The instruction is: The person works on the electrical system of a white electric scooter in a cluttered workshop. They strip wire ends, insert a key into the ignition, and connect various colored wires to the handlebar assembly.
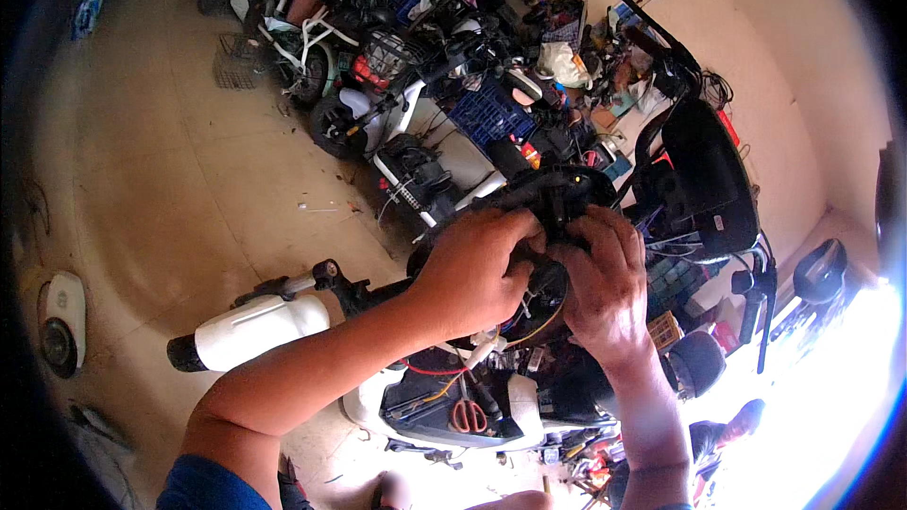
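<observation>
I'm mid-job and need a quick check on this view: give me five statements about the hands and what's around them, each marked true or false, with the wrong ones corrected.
1. The left hand and the right hand are both at the same dark assembly. True.
2. The right hand wears a glove. False: both hands are bare.
3. The scissors have blue handles. False: the handles are orange-red.
4. A blue crate lies in the heap beyond the hands. True.
5. The white cover with a black end is to the right of the right hand. False: it sticks out to the left of the left hand.
</observation>
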`<control>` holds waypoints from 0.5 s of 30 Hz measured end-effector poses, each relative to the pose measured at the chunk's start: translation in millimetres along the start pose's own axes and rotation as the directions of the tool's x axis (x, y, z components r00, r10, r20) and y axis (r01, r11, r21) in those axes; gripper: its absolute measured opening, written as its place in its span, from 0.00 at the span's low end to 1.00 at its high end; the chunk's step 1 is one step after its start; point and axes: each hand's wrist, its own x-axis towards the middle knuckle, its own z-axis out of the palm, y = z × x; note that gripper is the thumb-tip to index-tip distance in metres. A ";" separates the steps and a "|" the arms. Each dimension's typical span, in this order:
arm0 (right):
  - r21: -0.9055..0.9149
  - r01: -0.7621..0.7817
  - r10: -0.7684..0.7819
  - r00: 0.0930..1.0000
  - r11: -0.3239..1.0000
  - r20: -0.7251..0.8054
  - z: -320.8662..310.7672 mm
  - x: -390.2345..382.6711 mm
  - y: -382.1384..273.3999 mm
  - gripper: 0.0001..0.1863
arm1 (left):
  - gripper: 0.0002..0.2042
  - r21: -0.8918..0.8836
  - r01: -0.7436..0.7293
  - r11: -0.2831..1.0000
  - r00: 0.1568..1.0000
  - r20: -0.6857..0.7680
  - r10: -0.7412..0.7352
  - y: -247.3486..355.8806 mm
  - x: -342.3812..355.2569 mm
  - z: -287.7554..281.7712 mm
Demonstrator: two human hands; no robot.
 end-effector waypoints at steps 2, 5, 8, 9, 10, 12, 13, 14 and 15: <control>-0.019 -0.004 0.003 1.000 1.000 -0.019 -1.0 -2.6 -3.1 0.17 | 0.07 -0.027 0.040 0.999 0.999 0.013 -0.039 2.2 1.8 -0.8; -0.028 -0.008 0.007 1.000 1.000 -0.028 -1.3 -3.3 -2.8 0.18 | 0.04 -0.067 0.030 0.997 0.992 0.121 -0.022 0.6 2.6 2.4; -0.021 0.000 -0.001 0.999 1.000 -0.036 -2.0 -3.0 -2.2 0.18 | 0.05 -0.061 0.020 0.998 0.982 0.189 -0.008 4.9 2.4 7.1; -0.018 0.006 -0.006 0.999 1.000 -0.041 -2.2 -2.8 -2.2 0.18 | 0.05 -0.051 0.022 0.998 0.980 0.197 -0.012 6.5 2.3 7.8; -0.015 0.007 -0.008 0.998 1.000 -0.063 -0.9 -3.3 -1.7 0.18 | 0.05 -0.051 0.029 0.998 0.977 0.210 -0.017 5.5 2.7 7.6; -0.010 0.011 -0.012 0.994 1.000 -0.107 2.2 -5.2 -1.1 0.17 | 0.07 -0.051 0.042 0.998 0.971 0.235 -0.028 2.8 3.9 6.6; 0.002 0.004 -0.003 0.993 1.000 -0.117 2.3 -5.4 -1.7 0.16 | 0.07 -0.105 0.105 0.989 0.966 0.247 -0.076 3.4 4.7 6.1; 0.013 -0.004 0.005 0.992 1.000 -0.126 2.2 -5.3 -2.8 0.15 | 0.08 -0.158 0.167 0.973 0.958 0.260 -0.122 4.7 5.4 5.3; 0.024 -0.011 0.015 0.991 1.000 -0.134 2.1 -5.1 -3.1 0.15 | 0.08 -0.210 0.229 0.951 0.946 0.277 -0.167 5.3 6.2 4.8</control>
